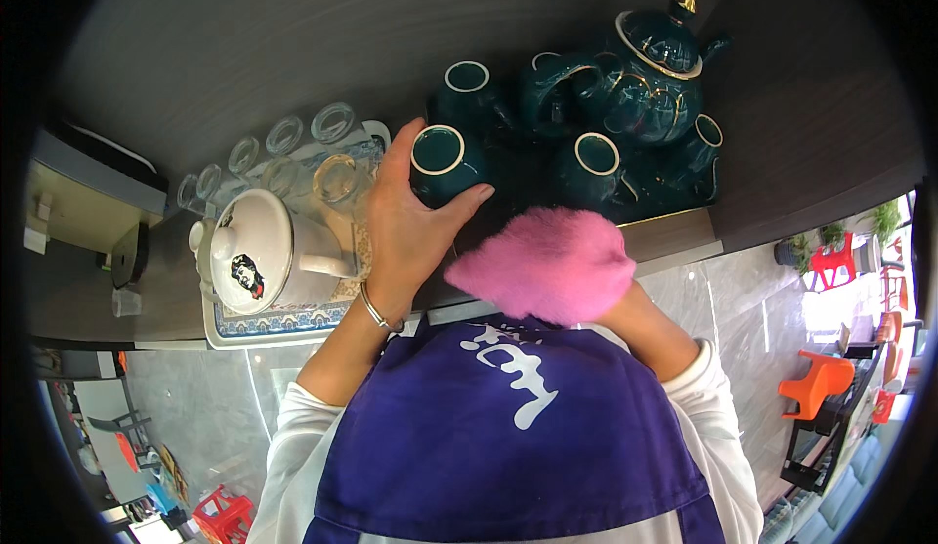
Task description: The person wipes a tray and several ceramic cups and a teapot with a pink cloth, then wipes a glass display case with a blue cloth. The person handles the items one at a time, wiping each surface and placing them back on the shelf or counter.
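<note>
My left hand (pixel 414 225) is curled around an upside-down dark green ceramic cup (pixel 447 178) with a pale base ring, thumb and fingers on opposite sides. A fluffy pink cloth (pixel 549 266) covers my right hand, whose fingers are hidden; it lies at the front edge of a dark tray (pixel 663 214). On this tray stand more upturned green cups, one (pixel 597 170) just beyond the cloth, another (pixel 467 93) behind the held cup, and one (pixel 702 145) at the right. A green teapot (pixel 652 97) with gold trim and a lid stands at the back right.
To the left, a patterned tray (pixel 293 324) holds a white lidded ceramic pot (pixel 253 251) and several upturned clear glasses (pixel 333 123). A small plastic cup (pixel 126 302) and a black device (pixel 130 255) are farther left. An orange chair (pixel 817 384) stands on the floor at right.
</note>
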Demonstrator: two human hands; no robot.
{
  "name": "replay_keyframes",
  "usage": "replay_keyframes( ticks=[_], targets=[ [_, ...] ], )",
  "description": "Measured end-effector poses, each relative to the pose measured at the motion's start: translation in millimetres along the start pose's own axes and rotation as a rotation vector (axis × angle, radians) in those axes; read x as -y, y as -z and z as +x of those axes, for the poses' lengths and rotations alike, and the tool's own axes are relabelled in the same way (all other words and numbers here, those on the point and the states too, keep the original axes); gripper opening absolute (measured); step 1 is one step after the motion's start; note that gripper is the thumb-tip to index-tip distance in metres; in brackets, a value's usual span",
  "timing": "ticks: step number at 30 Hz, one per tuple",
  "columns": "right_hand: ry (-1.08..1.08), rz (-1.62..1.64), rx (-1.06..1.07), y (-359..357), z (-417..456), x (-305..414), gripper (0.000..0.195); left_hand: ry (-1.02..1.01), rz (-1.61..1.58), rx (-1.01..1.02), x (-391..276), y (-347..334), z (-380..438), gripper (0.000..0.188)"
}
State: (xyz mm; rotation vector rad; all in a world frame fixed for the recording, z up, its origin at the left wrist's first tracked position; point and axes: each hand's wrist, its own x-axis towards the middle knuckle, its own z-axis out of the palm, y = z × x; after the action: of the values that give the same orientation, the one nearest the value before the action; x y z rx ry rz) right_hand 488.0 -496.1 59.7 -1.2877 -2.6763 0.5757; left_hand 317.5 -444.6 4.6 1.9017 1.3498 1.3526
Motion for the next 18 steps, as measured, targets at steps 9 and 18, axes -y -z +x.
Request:
replay_keyframes(
  ticks=[9, 18],
  targets=[
    [-0.121, 1.976, -0.941, -79, -110, -67, 0.037, -0.134, 0.127, 0.044, -5, -20, -1, 0.072],
    [-0.006, 2.166, -1.316, -29, -98, -68, 0.024, -0.094, 0.173, 0.070, -9, -35, -4, 0.076]
  ],
)
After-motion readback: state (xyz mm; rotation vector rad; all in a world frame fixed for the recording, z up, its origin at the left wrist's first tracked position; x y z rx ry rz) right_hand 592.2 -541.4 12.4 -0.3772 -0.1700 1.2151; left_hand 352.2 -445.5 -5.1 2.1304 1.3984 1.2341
